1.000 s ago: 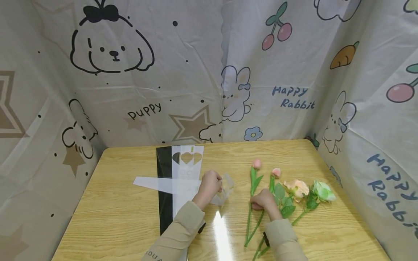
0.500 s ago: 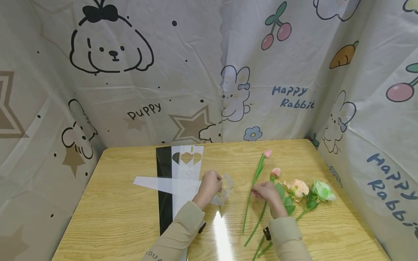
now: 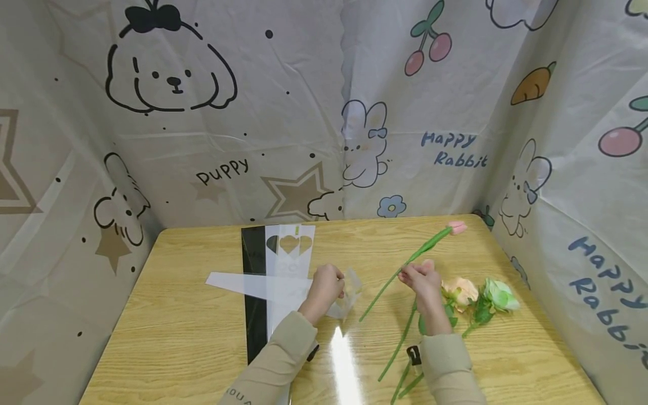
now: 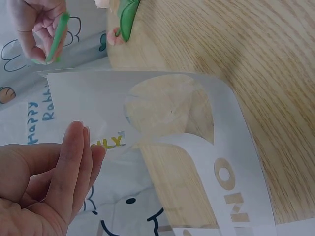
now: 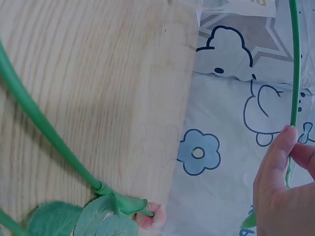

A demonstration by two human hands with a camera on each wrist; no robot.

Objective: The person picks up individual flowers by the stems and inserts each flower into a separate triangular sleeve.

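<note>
In the head view my left hand (image 3: 324,289) pinches a translucent flower sleeve (image 3: 238,283), which lies across other wrapping pieces on the table. The left wrist view shows this sleeve (image 4: 93,98) close up, with rounded see-through windows and cut-out letters. My right hand (image 3: 424,287) pinches the green stem of a pink tulip (image 3: 427,246), held slanted with its bloom toward the far right. In the right wrist view the stem (image 5: 295,64) runs between thumb and fingers. A second tulip (image 3: 405,337) lies below that hand, its top partly covered by it.
A peach rose (image 3: 463,292) and a green rose (image 3: 500,295) lie at the right of the wooden table (image 3: 167,326). A black strip (image 3: 255,320) and a white sleeve with heart windows (image 3: 288,264) lie left of centre. Printed curtains (image 3: 304,84) enclose the table.
My right hand has lifted the pink tulip and moved it away from me; its bloom has swung to the right, its stem now slanted. My left hand has stayed in place with the sleeve.
</note>
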